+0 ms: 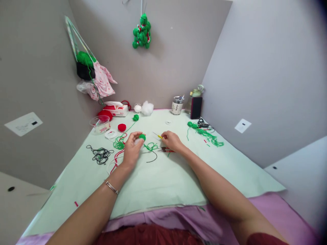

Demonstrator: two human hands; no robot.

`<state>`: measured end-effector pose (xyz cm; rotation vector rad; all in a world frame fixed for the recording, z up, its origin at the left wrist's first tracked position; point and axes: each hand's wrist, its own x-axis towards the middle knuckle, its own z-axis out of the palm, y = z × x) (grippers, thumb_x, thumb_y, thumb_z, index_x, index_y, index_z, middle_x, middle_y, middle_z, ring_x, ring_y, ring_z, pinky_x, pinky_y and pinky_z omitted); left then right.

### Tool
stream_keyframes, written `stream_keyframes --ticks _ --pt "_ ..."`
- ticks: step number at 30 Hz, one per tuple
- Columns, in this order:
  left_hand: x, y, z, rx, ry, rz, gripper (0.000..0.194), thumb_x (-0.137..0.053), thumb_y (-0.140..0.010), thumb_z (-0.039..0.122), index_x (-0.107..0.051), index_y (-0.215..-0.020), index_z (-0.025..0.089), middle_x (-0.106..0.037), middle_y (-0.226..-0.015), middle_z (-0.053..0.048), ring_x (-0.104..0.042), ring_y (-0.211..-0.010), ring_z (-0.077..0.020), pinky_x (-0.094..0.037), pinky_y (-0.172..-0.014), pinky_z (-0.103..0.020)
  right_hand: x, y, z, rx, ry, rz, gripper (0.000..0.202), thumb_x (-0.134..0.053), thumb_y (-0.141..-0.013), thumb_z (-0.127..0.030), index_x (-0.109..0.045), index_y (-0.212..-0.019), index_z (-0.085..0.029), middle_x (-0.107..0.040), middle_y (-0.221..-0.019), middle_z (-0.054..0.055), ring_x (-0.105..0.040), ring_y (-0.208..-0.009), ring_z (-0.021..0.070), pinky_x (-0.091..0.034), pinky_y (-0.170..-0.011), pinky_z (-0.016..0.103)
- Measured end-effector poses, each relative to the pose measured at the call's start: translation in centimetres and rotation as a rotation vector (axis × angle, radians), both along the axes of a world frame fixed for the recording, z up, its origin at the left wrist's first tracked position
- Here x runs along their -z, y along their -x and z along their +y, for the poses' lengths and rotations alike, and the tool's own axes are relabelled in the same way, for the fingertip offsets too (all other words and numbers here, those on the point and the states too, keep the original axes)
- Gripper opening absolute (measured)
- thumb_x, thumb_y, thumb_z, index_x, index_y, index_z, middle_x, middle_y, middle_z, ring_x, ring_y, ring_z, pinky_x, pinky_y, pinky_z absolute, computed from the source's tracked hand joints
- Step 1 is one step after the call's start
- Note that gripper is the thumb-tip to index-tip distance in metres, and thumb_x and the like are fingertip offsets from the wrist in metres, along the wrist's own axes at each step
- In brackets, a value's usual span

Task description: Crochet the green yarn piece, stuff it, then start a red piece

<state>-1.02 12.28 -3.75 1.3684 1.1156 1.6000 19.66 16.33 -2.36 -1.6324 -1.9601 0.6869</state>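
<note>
My left hand (133,147) is closed around a small green crocheted piece (142,137), with a bit of white stuffing (137,141) showing beside it. Between the fingers of my right hand (171,140) is a yellow-handled crochet hook (159,136), its thin metal tip angled up and left, apart from the green piece. Loose green yarn (151,147) lies on the cloth between my hands. Partly hidden under my right hand is a dark red tool with a metal point (167,149); its kind I cannot make out.
Black cord (100,155), green yarn (119,143) and a red crocheted piece (122,127) lie left. Behind are a clear tub (102,126), tissue pack (117,109), white stuffing (147,108), tin (177,106) and phone (196,108). Black-handled scissors (201,123) and green strands (213,138) lie right.
</note>
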Motion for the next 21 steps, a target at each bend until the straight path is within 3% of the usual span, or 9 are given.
stream_keyframes --ticks 3,6,11,21 --pt "0.0 0.2 0.0 -0.022 -0.001 0.047 0.028 -0.069 -0.076 0.031 -0.067 -0.101 0.018 -0.073 -0.106 -0.009 -0.066 -0.103 -0.0240 -0.048 -0.097 -0.039 -1.3 0.5 -1.2 -0.103 0.076 0.224 0.016 -0.054 -0.091 -0.023 -0.064 -0.100 -0.014 -0.067 -0.090 0.003 -0.057 -0.071 0.0129 -0.047 -0.063 0.026" --pt "0.0 0.3 0.0 -0.047 -0.005 0.075 0.026 -0.068 -0.077 0.031 -0.068 -0.100 0.018 -0.074 -0.105 -0.008 -0.066 -0.102 -0.0243 -0.048 -0.096 -0.039 -2.5 1.1 -2.9 -0.260 0.198 0.445 0.029 -0.047 -0.085 -0.025 -0.060 -0.110 -0.018 -0.061 -0.076 -0.002 -0.040 -0.053 0.0093 -0.031 -0.048 0.023" --pt "0.1 0.4 0.2 -0.082 -0.017 0.091 0.026 -0.067 -0.078 0.031 -0.066 -0.100 0.018 -0.073 -0.105 -0.009 -0.066 -0.104 -0.0244 -0.048 -0.099 -0.039 -3.3 1.9 -4.6 -0.419 0.392 0.680 0.038 -0.051 -0.078 -0.026 -0.063 -0.113 -0.017 -0.045 -0.060 -0.007 -0.026 -0.048 0.0078 -0.017 -0.047 0.023" --pt "0.6 0.5 0.6 -0.108 -0.044 0.104 0.025 -0.066 -0.078 0.032 -0.066 -0.100 0.019 -0.072 -0.104 -0.008 -0.066 -0.101 -0.0231 -0.048 -0.097 -0.038 -2.3 2.3 -4.3 -0.405 0.576 0.943 0.029 -0.058 -0.078 -0.020 -0.068 -0.104 -0.013 -0.041 -0.060 -0.008 -0.018 -0.044 0.0039 -0.010 -0.045 0.023"
